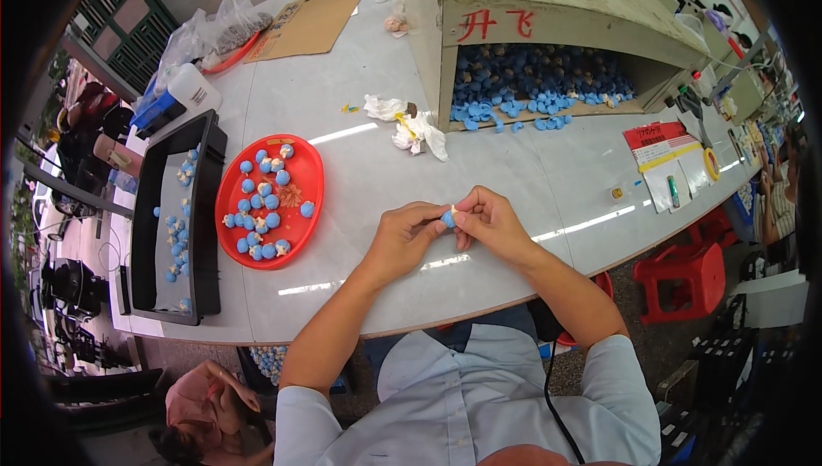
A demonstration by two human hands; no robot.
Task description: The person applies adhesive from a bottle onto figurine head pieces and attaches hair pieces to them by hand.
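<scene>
A person in a pale blue short-sleeved shirt sits at a white table [360,175], seen from above, with both forearms reaching in from the lower edge. The left hand [402,237] and right hand [490,222] meet over the table's middle, fingertips pinched together on a small blue piece [448,218] with a pale tip. Both hands are closed on it, thumbs and forefingers touching it from either side, and it is held just above the tabletop.

To the left of the hands, a round red tray [301,182] lies flat, holding many more small blue pieces, some with pale tips. Just beyond its left rim sits a long black tray [206,209] with scattered blue pieces, reaching close to the table's left edge.

Between the hands and the red tray the white surface is bare. The near table edge curves just below the wrists.

Farther back stands a large worn beige box [531,3], its open front full of blue pieces [539,80], some spilling onto the table. A crumpled white cloth [411,128] lies beside its left corner. Papers with red headings [668,162] lie near the right edge. A red stool [689,277] stands on the floor beyond it.
</scene>
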